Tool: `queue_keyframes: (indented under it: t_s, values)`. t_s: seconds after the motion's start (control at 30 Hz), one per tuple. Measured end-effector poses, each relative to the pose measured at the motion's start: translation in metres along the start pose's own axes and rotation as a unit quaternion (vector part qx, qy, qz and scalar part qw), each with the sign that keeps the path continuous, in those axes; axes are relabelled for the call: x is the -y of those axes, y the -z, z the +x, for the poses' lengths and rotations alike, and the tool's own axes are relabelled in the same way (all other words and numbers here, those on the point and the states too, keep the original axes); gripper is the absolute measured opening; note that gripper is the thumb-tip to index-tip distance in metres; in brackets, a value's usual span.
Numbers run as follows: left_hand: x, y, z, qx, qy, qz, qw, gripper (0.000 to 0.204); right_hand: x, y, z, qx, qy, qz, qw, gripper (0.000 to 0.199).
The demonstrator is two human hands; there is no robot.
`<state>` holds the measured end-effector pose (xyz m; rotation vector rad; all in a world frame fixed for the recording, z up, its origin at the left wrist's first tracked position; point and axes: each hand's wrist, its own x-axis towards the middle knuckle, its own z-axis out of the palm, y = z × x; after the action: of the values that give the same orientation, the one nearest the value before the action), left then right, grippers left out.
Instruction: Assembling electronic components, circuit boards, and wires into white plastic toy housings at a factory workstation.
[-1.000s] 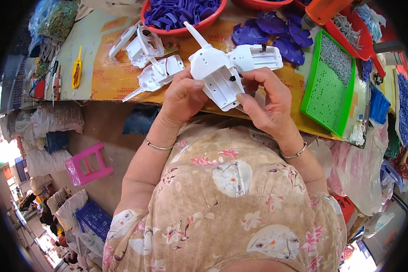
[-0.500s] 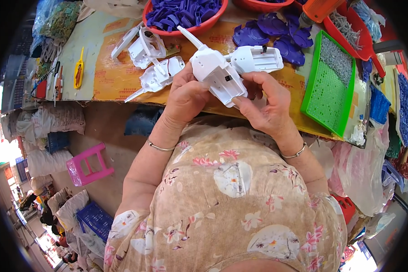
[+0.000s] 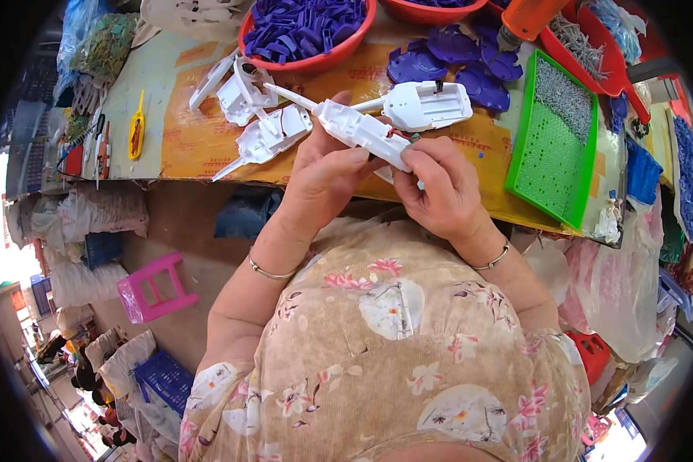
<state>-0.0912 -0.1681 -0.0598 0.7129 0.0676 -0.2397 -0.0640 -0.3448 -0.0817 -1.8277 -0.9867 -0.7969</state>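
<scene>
A white plastic housing (image 3: 362, 129) with a long thin stem is held between both hands above the table's front edge, tilted onto its side. My left hand (image 3: 327, 165) grips its left part, thumb along the lower side. The fingers and thumb of my right hand (image 3: 443, 185) pinch its right end, where a bit of red wire shows. Just behind lies a similar white housing (image 3: 427, 105), its hollow side up, with a small dark part on its rim. To the left rest more white housing pieces (image 3: 273, 135), one with a thin red wire.
A red basin (image 3: 308, 65) of purple plastic parts stands at the back, with purple discs (image 3: 416, 63) right of it. A green perforated tray (image 3: 550, 146) of screws lies at right, near a red scoop (image 3: 620, 81) and an orange power tool (image 3: 527, 21). Yellow snips (image 3: 137, 131) lie left.
The housing in my hands has been turned from showing its hollow inside to lying edge-on, its stem swinging left. My right hand has shifted slightly left and down along with it.
</scene>
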Motion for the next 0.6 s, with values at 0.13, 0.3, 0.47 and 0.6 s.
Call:
queue_keyframes:
  t_s: [0.13, 0.3, 0.47, 0.6]
  values:
    - [-0.001, 0.0, 0.006, 0.007, -0.024, 0.053, 0.998, 0.079, -0.003, 0.001, 0.001, 0.032, 0.014, 0.02, 0.999, 0.033]
    - [-0.004, 0.003, 0.009, 0.044, -0.039, 0.08, 0.995, 0.079, 0.0, 0.01, 0.01, 0.029, -0.019, 0.047, 0.998, 0.031]
    - [-0.001, 0.005, 0.01, 0.048, -0.059, 0.143, 0.987, 0.08, 0.001, 0.01, 0.014, 0.065, -0.029, 0.011, 0.997, 0.03]
    - [0.0, 0.004, 0.011, 0.056, -0.062, 0.18, 0.98, 0.081, -0.003, 0.007, 0.012, 0.069, -0.025, 0.022, 0.997, 0.023]
